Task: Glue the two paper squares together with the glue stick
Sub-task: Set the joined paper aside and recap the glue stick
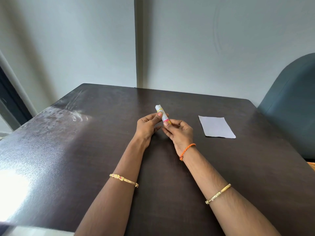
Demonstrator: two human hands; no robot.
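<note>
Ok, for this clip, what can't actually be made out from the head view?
- Glue stick: label print too small to read; the left hand and right hand cover parts of it, so whether its cap is loosened is unclear.
- White paper: looks like one sheet; a second square under it cannot be told.
- Chair: cut off by the right edge.

Glue stick [162,114]: white tube w/ yellow band and pink-yellow lower end, tilted, held up off the bench. White paper [216,126] lies flat on bench, well apart to the right; can't tell if one sheet or two stacked.
</note>
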